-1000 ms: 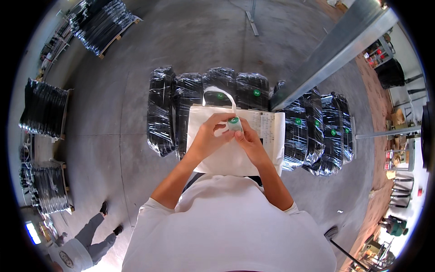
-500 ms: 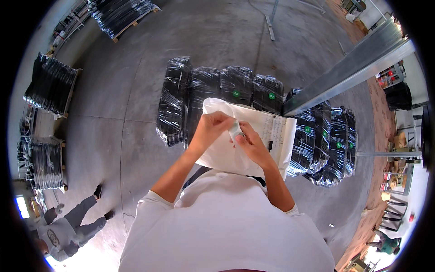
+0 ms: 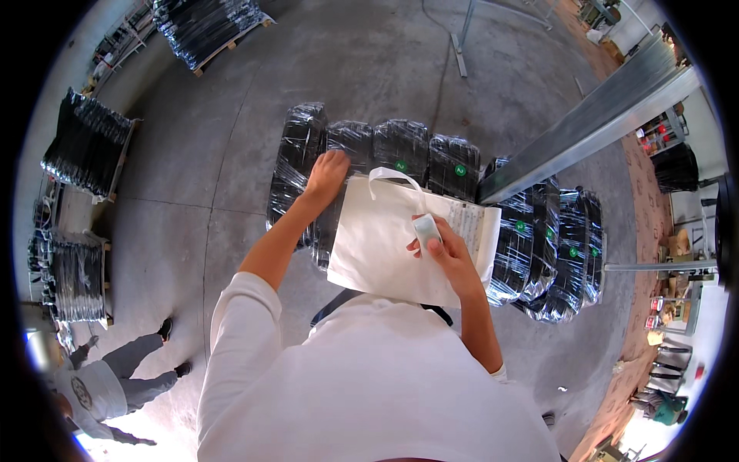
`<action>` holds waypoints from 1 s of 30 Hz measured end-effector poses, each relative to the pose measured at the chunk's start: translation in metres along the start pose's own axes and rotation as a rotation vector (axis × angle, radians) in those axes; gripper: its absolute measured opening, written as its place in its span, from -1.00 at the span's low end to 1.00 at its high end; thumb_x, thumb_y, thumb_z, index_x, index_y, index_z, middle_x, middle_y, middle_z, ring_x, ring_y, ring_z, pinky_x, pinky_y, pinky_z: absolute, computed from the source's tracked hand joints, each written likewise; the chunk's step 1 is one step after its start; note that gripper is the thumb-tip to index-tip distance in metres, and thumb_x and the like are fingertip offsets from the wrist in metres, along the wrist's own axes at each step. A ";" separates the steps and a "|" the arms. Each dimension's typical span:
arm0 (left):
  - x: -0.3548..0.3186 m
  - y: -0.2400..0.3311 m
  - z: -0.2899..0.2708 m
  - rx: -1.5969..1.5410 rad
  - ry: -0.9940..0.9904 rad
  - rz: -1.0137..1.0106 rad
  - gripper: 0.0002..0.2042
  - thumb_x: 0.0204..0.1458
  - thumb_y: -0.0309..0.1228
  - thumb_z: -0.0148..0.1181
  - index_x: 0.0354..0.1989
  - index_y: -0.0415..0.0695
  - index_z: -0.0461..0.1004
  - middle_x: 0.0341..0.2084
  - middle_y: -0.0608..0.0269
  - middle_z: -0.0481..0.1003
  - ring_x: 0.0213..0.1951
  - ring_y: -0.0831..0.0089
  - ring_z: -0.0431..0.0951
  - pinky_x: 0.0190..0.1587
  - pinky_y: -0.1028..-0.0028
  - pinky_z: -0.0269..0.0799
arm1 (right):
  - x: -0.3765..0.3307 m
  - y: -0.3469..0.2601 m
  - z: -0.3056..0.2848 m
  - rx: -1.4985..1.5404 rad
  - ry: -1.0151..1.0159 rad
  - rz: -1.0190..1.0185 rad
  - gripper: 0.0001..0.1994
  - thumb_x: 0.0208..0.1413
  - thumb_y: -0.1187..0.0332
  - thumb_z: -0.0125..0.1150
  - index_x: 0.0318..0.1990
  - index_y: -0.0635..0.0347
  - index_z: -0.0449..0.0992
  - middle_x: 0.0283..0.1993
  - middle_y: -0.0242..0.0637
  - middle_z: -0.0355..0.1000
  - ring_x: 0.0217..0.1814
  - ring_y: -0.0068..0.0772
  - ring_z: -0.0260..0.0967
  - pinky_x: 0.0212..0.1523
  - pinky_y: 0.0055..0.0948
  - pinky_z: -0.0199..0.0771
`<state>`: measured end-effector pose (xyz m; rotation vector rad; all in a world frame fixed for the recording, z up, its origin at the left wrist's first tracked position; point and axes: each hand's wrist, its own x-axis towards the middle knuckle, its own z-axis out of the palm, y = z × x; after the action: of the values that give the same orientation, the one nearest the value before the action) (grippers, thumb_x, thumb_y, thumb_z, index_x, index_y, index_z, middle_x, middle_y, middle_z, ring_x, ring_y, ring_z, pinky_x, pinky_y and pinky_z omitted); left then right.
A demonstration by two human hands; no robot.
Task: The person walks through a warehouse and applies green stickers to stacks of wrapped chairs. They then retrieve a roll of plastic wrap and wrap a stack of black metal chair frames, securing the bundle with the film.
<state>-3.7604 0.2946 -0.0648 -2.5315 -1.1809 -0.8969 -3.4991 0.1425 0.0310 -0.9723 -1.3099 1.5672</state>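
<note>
A small white paper roll [image 3: 426, 225] is held in the right hand's [image 3: 450, 252] fingers; the left hand [image 3: 329, 174] is placed over a black plastic-wrapped bundle [image 3: 354, 136], its finger spread unclear.

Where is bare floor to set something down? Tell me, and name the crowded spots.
Bare concrete floor runs between the left pallet stacks and the row of black plastic-wrapped bundles, and beyond that row. Crowded: the packed row, overlapped in view by the white paper and left hand.

Glossy plastic-wrapped bndls [image 3: 400, 142], matt ppr sheet [image 3: 369, 246], shiny mtl post [image 3: 593, 127]
</note>
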 end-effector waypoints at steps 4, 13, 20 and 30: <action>-0.011 0.019 -0.032 -0.071 -0.289 -0.217 -0.92 -0.19 -0.43 0.06 -0.63 -0.12 0.42 -0.55 0.25 0.38 -0.36 0.28 0.38 -0.25 0.34 0.27 | 0.001 0.001 -0.001 0.006 0.047 0.019 -0.43 0.04 -0.07 -0.01 -0.01 0.30 0.30 -0.06 -0.30 0.26 -0.22 -0.46 0.34 -0.22 -0.51 0.31; 0.029 0.137 -0.118 -0.906 -0.175 -0.462 -0.57 -0.13 -0.58 0.15 0.00 -0.22 0.32 -0.09 0.05 0.35 -0.06 0.26 0.37 -0.02 0.44 0.27 | 0.025 0.023 0.021 0.050 -0.027 -0.008 -0.58 0.14 0.21 -0.04 0.07 0.29 0.19 0.07 -0.31 0.06 0.02 -0.50 0.16 -0.03 -0.48 0.24; 0.011 0.140 -0.118 -1.059 -0.080 -0.607 -0.59 -0.17 -0.63 0.15 -0.05 -0.19 0.35 -0.12 0.16 0.35 -0.10 0.38 0.40 -0.05 0.44 0.33 | 0.032 0.021 0.029 0.039 -0.148 -0.031 -0.59 0.14 0.24 -0.05 0.07 0.29 0.20 0.09 -0.26 0.03 0.06 -0.44 0.08 0.01 -0.45 0.17; -0.015 0.134 -0.127 -1.162 -0.053 -0.895 -0.75 -0.11 -0.65 0.10 -0.19 -0.31 0.43 -0.27 0.21 0.38 -0.14 0.52 0.38 -0.04 0.55 0.27 | 0.036 0.022 0.044 -0.082 -0.246 0.025 -0.66 0.12 0.25 -0.03 -0.06 0.35 0.32 0.02 -0.20 0.14 0.00 -0.42 0.16 -0.02 -0.46 0.20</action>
<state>-3.7233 0.1434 0.0356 -2.6326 -2.4002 -2.2551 -3.5556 0.1604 0.0140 -0.8678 -1.5466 1.7050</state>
